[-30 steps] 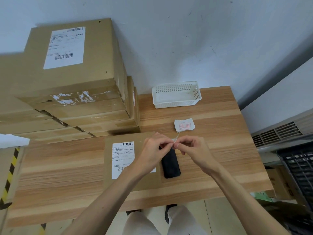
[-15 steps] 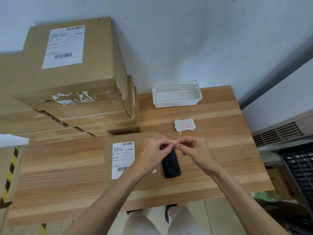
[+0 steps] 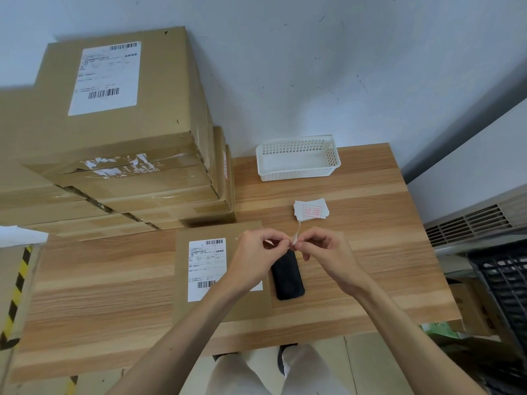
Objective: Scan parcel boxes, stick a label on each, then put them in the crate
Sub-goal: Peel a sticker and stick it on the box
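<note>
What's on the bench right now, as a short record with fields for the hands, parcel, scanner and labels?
left hand: pinches small label
right hand: pinches the same label
flat parcel: on table, under the hands
black scanner: lies beside the parcel
label pile: behind the hands
white basket: at the wall
box stack: left

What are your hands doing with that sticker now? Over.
Left hand and right hand both pinch one small label, peeling it. Flat parcel box waits beneath, black scanner beside it. Nothing blocking.
</note>
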